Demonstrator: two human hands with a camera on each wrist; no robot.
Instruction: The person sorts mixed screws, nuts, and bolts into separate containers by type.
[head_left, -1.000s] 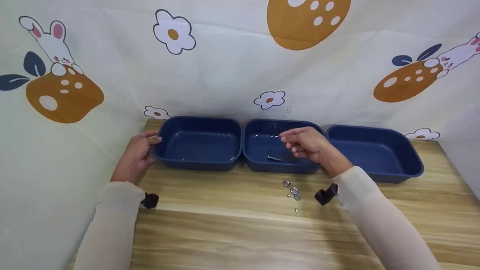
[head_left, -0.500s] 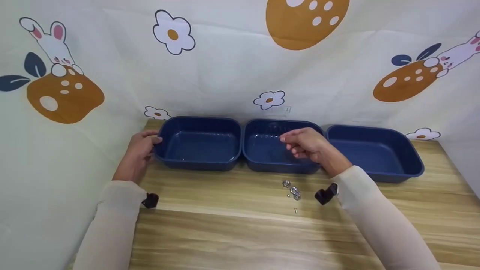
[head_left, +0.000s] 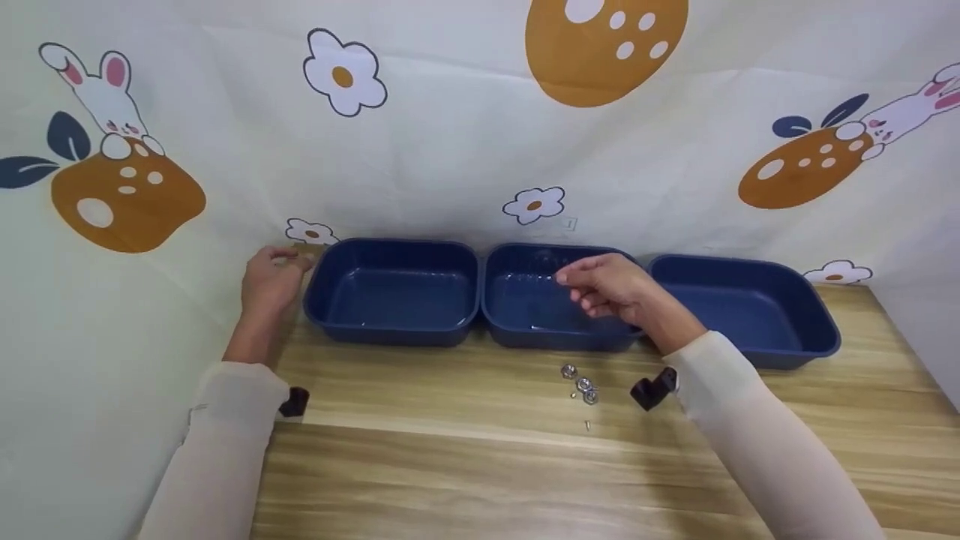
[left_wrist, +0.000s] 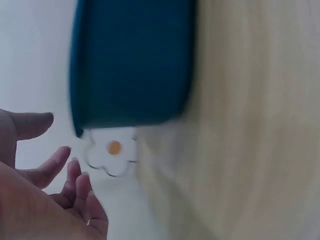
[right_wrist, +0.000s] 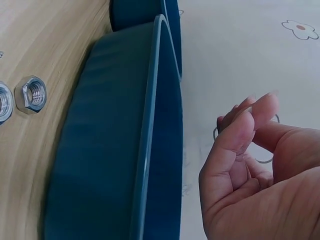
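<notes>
Ahead of me the pale back wall [head_left: 450, 142] is faintly creased, with a left wall [head_left: 67, 360] and a right wall [head_left: 919, 300] closing in at my sides. Printed across them, on my left, a white rabbit [head_left: 109, 97] leans over an orange [head_left: 127, 199] with dark leaves [head_left: 67, 136]; another such pair slants on my right. A third orange is cut off above me. I see one large flower [head_left: 345, 73] and smaller ones low down. My table [head_left: 420, 480] has streaky, light wood grain, under soft, dullish light.
</notes>
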